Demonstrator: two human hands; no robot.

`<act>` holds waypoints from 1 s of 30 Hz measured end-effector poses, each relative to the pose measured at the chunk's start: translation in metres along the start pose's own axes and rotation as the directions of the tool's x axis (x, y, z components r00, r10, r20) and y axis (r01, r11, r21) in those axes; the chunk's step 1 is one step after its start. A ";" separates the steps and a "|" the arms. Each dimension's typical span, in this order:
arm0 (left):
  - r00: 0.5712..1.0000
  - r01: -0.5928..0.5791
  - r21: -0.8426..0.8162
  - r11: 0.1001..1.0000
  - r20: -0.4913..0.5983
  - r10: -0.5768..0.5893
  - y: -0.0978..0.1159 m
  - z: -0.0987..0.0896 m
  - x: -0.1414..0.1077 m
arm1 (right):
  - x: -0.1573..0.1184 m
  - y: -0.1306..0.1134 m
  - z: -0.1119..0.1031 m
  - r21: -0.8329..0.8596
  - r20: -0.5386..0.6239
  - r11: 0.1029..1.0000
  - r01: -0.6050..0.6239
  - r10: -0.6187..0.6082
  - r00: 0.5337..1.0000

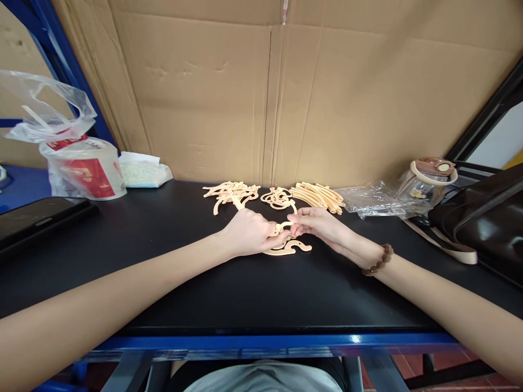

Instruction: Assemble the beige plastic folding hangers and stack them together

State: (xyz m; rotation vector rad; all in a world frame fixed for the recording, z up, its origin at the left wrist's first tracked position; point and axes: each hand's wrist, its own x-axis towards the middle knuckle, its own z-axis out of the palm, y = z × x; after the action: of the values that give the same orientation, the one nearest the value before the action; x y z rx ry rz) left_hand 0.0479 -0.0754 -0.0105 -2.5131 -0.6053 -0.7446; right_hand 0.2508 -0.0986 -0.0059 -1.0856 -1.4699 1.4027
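Observation:
Between my two hands is a small, curved, beige piece (286,224), pinched from both sides. My left hand (254,233) is closed around its left end, with a beige strip (238,203) showing just above the knuckles. My right hand (317,224) pinches the right end between thumb and fingertips. Just below the hands, a hook-shaped beige piece (300,246) lies flat on the black table. Behind them are a pile of branching beige pieces (231,191), a few looped pieces (277,197) and a stack of long curved strips (317,196). My fingers hide part of the held piece.
On the left stand a bagged paper tub (87,171), a tissue pack (145,170) and a black phone-like object (44,218). Crumpled clear plastic (370,198), a lidded bottle (427,179) and a dark bag (482,218) with a strap are at right. Cardboard (204,98) walls the back.

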 end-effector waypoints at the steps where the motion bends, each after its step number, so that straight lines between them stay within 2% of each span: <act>1: 1.000 0.031 -0.014 0.999 0.005 -0.030 0.001 0.000 0.001 | 0.000 0.000 0.000 0.008 0.011 1.000 0.003 -0.003 1.000; 4: 0.992 0.129 -0.046 0.991 0.018 -0.129 0.004 -0.001 0.003 | 0.001 0.002 0.000 0.015 0.034 1.000 0.027 -0.028 0.999; 7: 0.982 0.185 -0.068 0.980 0.035 -0.183 0.005 -0.003 0.005 | 0.001 0.001 0.003 0.001 -0.002 0.998 0.055 -0.055 0.998; 12: 0.978 0.204 -0.085 0.975 0.066 -0.199 0.002 -0.006 0.006 | -0.005 -0.006 0.007 0.002 -0.035 0.998 0.059 -0.059 0.998; 17: 0.973 0.216 -0.088 0.972 0.101 -0.207 0.002 -0.006 0.006 | -0.006 -0.007 0.008 -0.029 0.056 0.993 0.118 -0.116 0.992; 22: 0.971 0.231 -0.103 0.968 0.092 -0.222 0.005 -0.008 0.006 | -0.006 -0.007 0.009 -0.037 0.067 0.996 0.083 -0.080 0.995; 30: 0.974 0.228 -0.153 0.962 0.023 -0.227 0.005 -0.010 0.007 | -0.007 -0.010 0.008 0.103 0.051 0.993 0.064 -0.070 0.996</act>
State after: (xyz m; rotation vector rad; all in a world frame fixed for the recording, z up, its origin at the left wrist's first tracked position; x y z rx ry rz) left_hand 0.0515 -0.0824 -0.0004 -2.6143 -0.8810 -0.8991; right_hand 0.2447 -0.1083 0.0035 -0.9329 -1.4445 1.4536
